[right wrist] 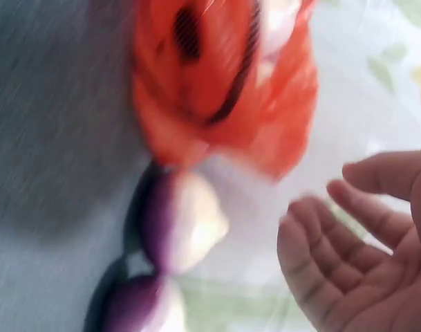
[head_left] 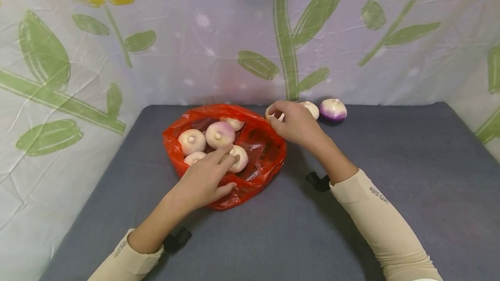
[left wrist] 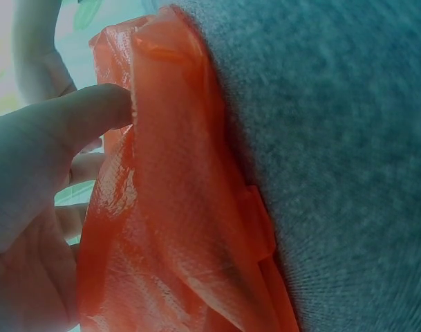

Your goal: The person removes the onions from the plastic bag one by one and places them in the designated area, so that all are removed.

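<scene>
A red plastic bag lies spread open with several white-and-purple turnips inside. My left hand reaches over its near rim, fingers extended across one turnip. In the left wrist view the thumb overlaps the bag's edge. Beyond the bag's right side, my right hand hovers at a turnip, which it partly covers in the head view. The right wrist view shows that hand with bent, parted fingers and nothing between them, beside a turnip standing close to the bag.
Right of my right hand, another turnip and a purple-bottomed turnip stand in a row along the back of the grey table. A flower-printed cloth hangs behind and at both sides.
</scene>
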### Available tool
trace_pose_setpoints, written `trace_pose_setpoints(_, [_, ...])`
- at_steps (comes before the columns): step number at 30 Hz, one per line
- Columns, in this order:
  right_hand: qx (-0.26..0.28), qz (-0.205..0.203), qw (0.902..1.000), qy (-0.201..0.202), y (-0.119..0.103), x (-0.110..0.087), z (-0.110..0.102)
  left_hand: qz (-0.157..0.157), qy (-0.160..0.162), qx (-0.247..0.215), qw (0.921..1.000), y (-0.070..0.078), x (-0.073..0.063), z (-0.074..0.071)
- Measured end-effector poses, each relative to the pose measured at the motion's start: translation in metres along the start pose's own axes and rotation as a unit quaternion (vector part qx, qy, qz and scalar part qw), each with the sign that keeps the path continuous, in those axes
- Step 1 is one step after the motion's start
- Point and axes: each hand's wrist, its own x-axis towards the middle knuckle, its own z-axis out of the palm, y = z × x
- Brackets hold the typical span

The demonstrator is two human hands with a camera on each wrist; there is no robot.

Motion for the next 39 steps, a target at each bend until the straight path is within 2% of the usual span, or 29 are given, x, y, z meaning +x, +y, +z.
trace_pose_setpoints(4, [0.028,-0.042,0.996,-0.074,-0.016,0.006,0.01,0.002,0.005,0.001,1.0,0.0,-0.001,0.001])
trace_pose_setpoints(9, [-0.007,-0.057,0.9837,-0.17,-0.025,0.02,0.025,0.009,0.013,0.006,0.9999,-0.001,-0.001,0.002])
trace_pose_setpoints(13, [-0.046,-0.055,0.9752,-0.209,-0.029,0.028,0.032,0.017,0.02,0.009,0.9996,-0.002,-0.001,0.002])
trace_pose_setpoints(20, [-0.09,-0.043,0.9694,-0.224,-0.041,0.037,0.038,0.013,0.016,0.012,0.9997,-0.001,0.0,0.002])
trace_pose_setpoints(25, [-0.091,-0.047,0.9713,-0.214,-0.045,0.039,0.043,0.006,0.007,0.011,0.9999,-0.001,-0.001,0.002])
trace_pose_setpoints(31, [-0.129,-0.036,0.9694,-0.205,-0.044,0.042,0.046,0.008,0.01,0.01,0.9999,-0.001,-0.001,0.002])
trace_pose_setpoints(34, [-0.131,-0.021,0.969,-0.208,-0.043,0.044,0.048,0.009,0.01,0.01,0.9999,-0.001,-0.001,0.002])
trace_pose_setpoints(39, [-0.133,-0.033,0.9669,-0.215,-0.043,0.048,0.053,0.004,0.001,0.011,0.9999,-0.001,-0.001,-0.001])
